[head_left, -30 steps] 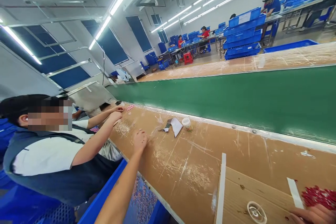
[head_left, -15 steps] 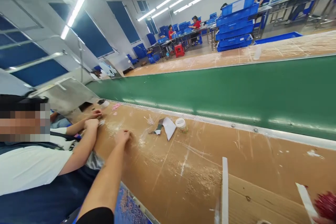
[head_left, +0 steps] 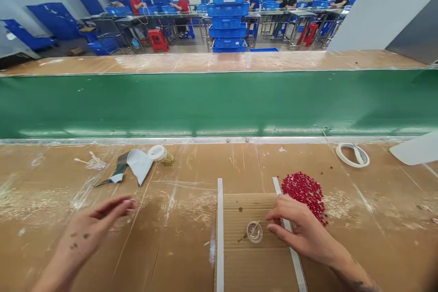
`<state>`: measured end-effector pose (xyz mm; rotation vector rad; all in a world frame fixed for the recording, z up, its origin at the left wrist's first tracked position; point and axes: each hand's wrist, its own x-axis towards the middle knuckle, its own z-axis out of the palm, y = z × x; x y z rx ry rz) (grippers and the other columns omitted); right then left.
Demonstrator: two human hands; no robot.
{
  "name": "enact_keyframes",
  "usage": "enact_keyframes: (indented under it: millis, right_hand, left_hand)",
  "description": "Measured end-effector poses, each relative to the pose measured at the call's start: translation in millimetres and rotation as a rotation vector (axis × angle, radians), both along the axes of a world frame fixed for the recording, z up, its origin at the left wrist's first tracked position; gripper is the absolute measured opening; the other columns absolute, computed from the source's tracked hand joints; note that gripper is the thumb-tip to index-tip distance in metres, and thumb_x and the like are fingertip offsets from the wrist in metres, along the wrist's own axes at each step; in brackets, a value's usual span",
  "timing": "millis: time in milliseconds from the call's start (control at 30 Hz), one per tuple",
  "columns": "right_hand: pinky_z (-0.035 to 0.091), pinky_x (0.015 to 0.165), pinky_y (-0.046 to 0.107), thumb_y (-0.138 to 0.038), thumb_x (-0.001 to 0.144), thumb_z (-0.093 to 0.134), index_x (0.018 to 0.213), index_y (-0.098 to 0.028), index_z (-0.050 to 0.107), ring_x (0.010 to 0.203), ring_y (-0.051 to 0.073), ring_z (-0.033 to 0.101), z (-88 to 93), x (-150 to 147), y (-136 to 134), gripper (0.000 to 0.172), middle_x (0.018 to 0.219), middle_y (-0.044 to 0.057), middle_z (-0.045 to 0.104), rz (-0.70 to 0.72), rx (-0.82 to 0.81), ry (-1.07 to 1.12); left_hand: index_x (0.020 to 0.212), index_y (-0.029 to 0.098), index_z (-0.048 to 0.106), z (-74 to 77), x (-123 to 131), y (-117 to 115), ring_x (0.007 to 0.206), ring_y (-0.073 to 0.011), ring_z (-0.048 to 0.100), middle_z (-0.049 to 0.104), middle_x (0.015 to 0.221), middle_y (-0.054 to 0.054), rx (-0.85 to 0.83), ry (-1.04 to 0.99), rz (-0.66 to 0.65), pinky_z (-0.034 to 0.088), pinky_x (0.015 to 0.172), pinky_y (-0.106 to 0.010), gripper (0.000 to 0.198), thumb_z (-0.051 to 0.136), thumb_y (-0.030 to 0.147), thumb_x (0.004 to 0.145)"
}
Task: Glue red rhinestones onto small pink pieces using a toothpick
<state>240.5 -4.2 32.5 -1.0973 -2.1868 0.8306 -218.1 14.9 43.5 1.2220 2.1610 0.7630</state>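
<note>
My left hand (head_left: 94, 230) hangs over the brown tabletop on the left. Its thumb and fingers are pinched together, with a small pinkish bit at the tips that I cannot make out. My right hand (head_left: 303, 228) hovers at the right edge of a cardboard piece (head_left: 253, 267), fingers curled and a gap between thumb and forefinger, nothing visible in them. Just left of those fingertips stands a small clear cup (head_left: 254, 232) with a thin stick in it. A pile of small red beads (head_left: 304, 191) lies beyond my right hand, partly hidden by it.
White strips (head_left: 220, 237) edge the cardboard. Farther back lie a white tape roll (head_left: 352, 155), a small white-lidded jar (head_left: 158, 153), a grey-and-white folded scrap (head_left: 139, 164) and cotton swabs (head_left: 94, 162). A green panel (head_left: 219, 105) runs behind the table.
The view has swung right, and the co-worker on the left is out of sight. My left hand has come back from beside the co-worker's hands. My right hand is now fully in view.
</note>
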Motion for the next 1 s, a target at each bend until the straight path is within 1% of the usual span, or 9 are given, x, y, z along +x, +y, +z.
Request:
enact_keyframes:
  millis: [100,200,267,333,467,633,767,867,1000]
  right_hand:
    - [0.048,0.069,0.029,-0.026,0.095,0.064,0.089,-0.021,0.068,0.077,0.017,0.059,-5.7,-8,5,0.009,0.076,0.001,0.064,0.022,-0.074,-0.048]
    - [0.046,0.068,0.028,-0.021,0.093,0.066,0.081,-0.021,0.069,0.078,0.017,0.058,-11.8,-13,9,0.013,0.076,0.001,0.063,0.034,-0.097,-0.100]
    - [0.045,0.068,0.027,-0.018,0.092,0.065,0.077,-0.020,0.068,0.077,0.016,0.057,-14.5,-15,9,0.016,0.075,0.001,0.062,0.030,-0.092,-0.100]
    - [0.044,0.068,0.027,-0.017,0.092,0.063,0.077,-0.020,0.066,0.077,0.016,0.056,-15.4,-15,8,0.015,0.074,0.000,0.061,0.046,-0.072,-0.087]
    - [0.043,0.069,0.028,-0.016,0.094,0.058,0.080,-0.020,0.064,0.077,0.016,0.054,-13.1,-16,3,0.015,0.073,0.000,0.059,0.135,0.016,-0.052]
    - [0.040,0.065,0.027,-0.018,0.099,0.053,0.082,-0.019,0.065,0.072,0.015,0.048,-10.7,-18,2,0.020,0.069,0.000,0.055,0.168,0.101,-0.054]
    - [0.040,0.064,0.027,-0.018,0.098,0.056,0.084,-0.019,0.063,0.070,0.015,0.046,-13.5,-16,1,0.015,0.069,-0.001,0.054,0.202,0.099,-0.046]
    - [0.041,0.064,0.027,-0.019,0.096,0.059,0.086,-0.020,0.062,0.069,0.015,0.046,-16.8,-15,-1,0.011,0.069,-0.002,0.053,0.209,0.078,-0.040]
    - [0.037,0.061,0.028,-0.020,0.099,0.055,0.084,-0.019,0.060,0.066,0.014,0.043,-17.9,-19,-1,0.016,0.067,-0.002,0.051,0.194,0.125,-0.021]
  left_hand:
    - [0.075,0.023,0.079,-7.7,91,-20,0.069,-0.0311,0.075,0.079,0.072,-0.010,-0.032,-0.471,-0.169,0.065,0.070,-0.042,0.038,0.084,0.055,0.055]
    - [0.077,0.017,0.077,-11.0,166,-22,0.066,-0.0253,0.074,0.077,0.076,-0.012,-0.061,-0.825,-0.402,0.063,0.060,-0.033,0.037,0.082,0.053,0.070]
    - [0.079,0.016,0.073,-12.4,198,-16,0.066,-0.0223,0.074,0.076,0.076,-0.011,-0.074,-1.001,-0.487,0.061,0.058,-0.029,0.038,0.082,0.052,0.074]
    - [0.080,0.015,0.069,-15.9,216,-11,0.069,-0.0203,0.074,0.076,0.081,-0.010,-0.075,-1.128,-0.535,0.061,0.060,-0.027,0.039,0.082,0.052,0.076]
    - [0.086,0.014,0.069,-32.0,223,-9,0.072,-0.0190,0.074,0.077,0.082,-0.010,-0.071,-1.235,-0.515,0.061,0.061,-0.025,0.041,0.084,0.051,0.076]
    - [0.082,0.013,0.076,-46.8,220,-16,0.067,-0.0191,0.071,0.075,0.073,-0.011,-0.116,-1.205,-0.560,0.059,0.060,-0.027,0.038,0.080,0.050,0.080]
    - [0.081,0.015,0.077,-46.5,219,-19,0.063,-0.0158,0.065,0.073,0.076,-0.009,-0.099,-1.181,-0.555,0.054,0.058,-0.025,0.032,0.078,0.047,0.082]
    - [0.079,0.016,0.077,-43.7,217,-19,0.058,-0.0139,0.060,0.069,0.066,-0.005,-0.124,-1.159,-0.530,0.051,0.057,-0.025,0.028,0.078,0.044,0.081]
    - [0.077,0.018,0.078,-42.7,215,-19,0.055,-0.0140,0.060,0.070,0.060,-0.004,-0.196,-1.232,-0.489,0.052,0.057,-0.025,0.021,0.082,0.039,0.077]
